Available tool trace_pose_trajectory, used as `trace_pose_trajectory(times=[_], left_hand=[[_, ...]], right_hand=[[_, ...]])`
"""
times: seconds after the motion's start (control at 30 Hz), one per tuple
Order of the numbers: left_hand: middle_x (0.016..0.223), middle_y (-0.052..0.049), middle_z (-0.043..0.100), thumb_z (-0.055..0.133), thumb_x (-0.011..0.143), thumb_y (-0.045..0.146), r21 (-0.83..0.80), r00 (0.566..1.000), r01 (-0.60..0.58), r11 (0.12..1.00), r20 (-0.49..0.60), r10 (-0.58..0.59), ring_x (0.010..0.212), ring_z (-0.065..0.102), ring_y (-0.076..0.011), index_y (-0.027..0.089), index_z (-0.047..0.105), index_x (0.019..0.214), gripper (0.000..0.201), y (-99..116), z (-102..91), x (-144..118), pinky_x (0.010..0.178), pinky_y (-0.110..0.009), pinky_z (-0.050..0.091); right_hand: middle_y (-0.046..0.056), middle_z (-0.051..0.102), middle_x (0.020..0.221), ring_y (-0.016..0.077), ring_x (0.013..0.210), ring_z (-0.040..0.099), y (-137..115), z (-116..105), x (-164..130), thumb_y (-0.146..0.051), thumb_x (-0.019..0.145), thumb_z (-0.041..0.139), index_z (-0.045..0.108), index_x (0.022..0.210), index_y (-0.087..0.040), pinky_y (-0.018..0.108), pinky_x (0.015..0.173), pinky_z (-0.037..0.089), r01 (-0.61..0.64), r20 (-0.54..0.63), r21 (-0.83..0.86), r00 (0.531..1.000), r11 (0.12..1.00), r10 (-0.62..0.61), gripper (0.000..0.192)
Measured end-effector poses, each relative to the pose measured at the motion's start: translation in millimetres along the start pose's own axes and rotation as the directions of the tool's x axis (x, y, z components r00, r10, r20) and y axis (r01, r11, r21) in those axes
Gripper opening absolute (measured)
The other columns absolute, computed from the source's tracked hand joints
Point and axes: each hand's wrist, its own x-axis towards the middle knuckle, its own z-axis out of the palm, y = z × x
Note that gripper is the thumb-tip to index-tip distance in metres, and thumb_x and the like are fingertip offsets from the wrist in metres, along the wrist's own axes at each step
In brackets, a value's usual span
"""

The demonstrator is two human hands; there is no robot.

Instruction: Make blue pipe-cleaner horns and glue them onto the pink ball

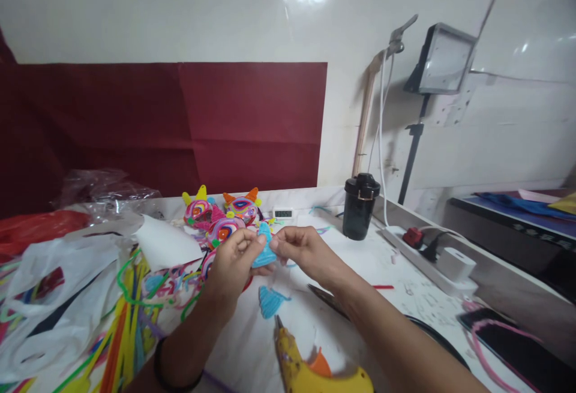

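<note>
Between my two hands is a light blue triangular piece of pipe cleaner (264, 249), held up over the table. My left hand (234, 261) grips its left side between thumb and fingers. Thumb and fingertips of my right hand (299, 249) pinch its right edge. A second light blue piece (270, 301), fan-shaped with a thin tail, lies on the white tabletop just below. The nozzle of a yellow glue gun (306, 363) points towards that piece, and an orange piece (320, 362) lies beside the gun. Scissors (330, 300) are partly hidden under my right forearm.
Colourful pipe-cleaner figures (229, 225) and a small digital clock (282, 213) stand behind my hands. Loose pipe cleaners (121, 333) and plastic bags (58, 273) crowd the left. A black cup (360, 207), a power strip (427, 261) and a phone (517, 345) are on the right.
</note>
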Motion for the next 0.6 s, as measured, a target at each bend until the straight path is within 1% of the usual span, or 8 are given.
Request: trace_pose_trajectory(times=[0.03,0.07,0.13,0.2,0.3,0.43,0.53,0.6], left_hand=[[0.055,0.005,0.060,0.066,0.070,0.043,-0.011,1.000,0.007,1.000,0.000,-0.007,0.047,0.060,-0.0141,0.019,0.054,0.071,0.027,0.1,-0.9,1.3,0.047,-0.025,0.051],[0.053,0.006,0.057,0.065,0.071,0.044,-0.012,1.000,-0.012,1.000,-0.006,0.011,0.045,0.057,-0.0125,0.019,0.054,0.070,0.028,0.1,-1.9,2.7,0.045,-0.023,0.048],[0.050,0.007,0.053,0.065,0.071,0.043,0.029,0.996,-0.085,0.996,-0.028,0.086,0.043,0.050,-0.0091,0.019,0.054,0.067,0.027,-0.6,-4.0,5.5,0.042,-0.019,0.042],[0.050,0.008,0.051,0.065,0.071,0.039,0.099,0.988,-0.144,0.985,-0.035,0.148,0.043,0.047,-0.0076,0.018,0.055,0.066,0.024,-1.8,-5.7,7.6,0.042,-0.017,0.037],[0.051,0.007,0.052,0.063,0.072,0.035,0.168,0.983,-0.168,0.971,-0.039,0.177,0.046,0.048,-0.0087,0.018,0.057,0.067,0.019,-4.2,-7.3,9.0,0.043,-0.018,0.036],[0.049,0.007,0.049,0.062,0.072,0.035,0.204,0.976,-0.193,0.960,-0.058,0.208,0.045,0.047,-0.0094,0.019,0.056,0.065,0.019,-7.7,-8.5,9.2,0.042,-0.019,0.035],[0.050,0.007,0.049,0.062,0.071,0.035,0.207,0.972,-0.206,0.956,-0.066,0.224,0.046,0.048,-0.0099,0.019,0.056,0.065,0.019,-9.1,-8.2,9.4,0.043,-0.020,0.035],[0.051,0.006,0.051,0.063,0.070,0.035,0.209,0.969,-0.216,0.954,-0.072,0.235,0.047,0.049,-0.0103,0.019,0.056,0.064,0.019,-9.5,-7.6,9.8,0.044,-0.021,0.037]], right_hand=[[-0.003,0.052,0.056,0.0098,0.054,0.044,-0.3,-0.6,-0.3,-0.051,0.071,0.066,0.059,0.064,-0.015,0.024,0.056,0.037,-0.002,0.011,-0.013,1.000,1.000,0.002,0.037],[-0.003,0.051,0.056,0.0097,0.054,0.044,-0.6,-0.9,-0.7,-0.049,0.072,0.065,0.058,0.064,-0.015,0.024,0.056,0.036,-0.006,0.024,-0.024,1.000,1.000,0.007,0.036],[-0.003,0.049,0.056,0.0096,0.054,0.043,-0.5,-0.8,-1.3,-0.046,0.074,0.064,0.057,0.064,-0.015,0.024,0.055,0.036,-0.017,0.052,-0.046,0.998,0.999,0.020,0.034],[-0.003,0.049,0.055,0.0097,0.053,0.043,1.0,0.3,-1.3,-0.043,0.073,0.065,0.056,0.062,-0.015,0.024,0.055,0.036,-0.031,0.061,-0.064,0.998,0.998,0.035,0.031],[-0.002,0.051,0.057,0.0102,0.053,0.045,5.8,3.4,-0.4,-0.040,0.071,0.066,0.057,0.065,-0.015,0.024,0.054,0.038,-0.047,0.013,-0.051,0.999,0.998,0.048,0.027],[-0.001,0.055,0.062,0.0108,0.054,0.047,9.8,7.6,0.0,-0.035,0.071,0.066,0.062,0.075,-0.014,0.025,0.055,0.038,-0.038,-0.072,-0.055,0.997,0.998,0.034,0.021],[0.000,0.056,0.064,0.0110,0.057,0.047,7.4,10.0,-1.1,-0.033,0.071,0.065,0.064,0.074,-0.013,0.026,0.057,0.038,-0.037,-0.095,-0.077,0.995,0.996,0.029,0.020],[0.000,0.055,0.064,0.0108,0.058,0.046,4.7,11.2,-1.7,-0.035,0.069,0.067,0.063,0.071,-0.013,0.026,0.057,0.036,-0.048,-0.108,-0.070,0.993,0.996,0.040,0.023]])
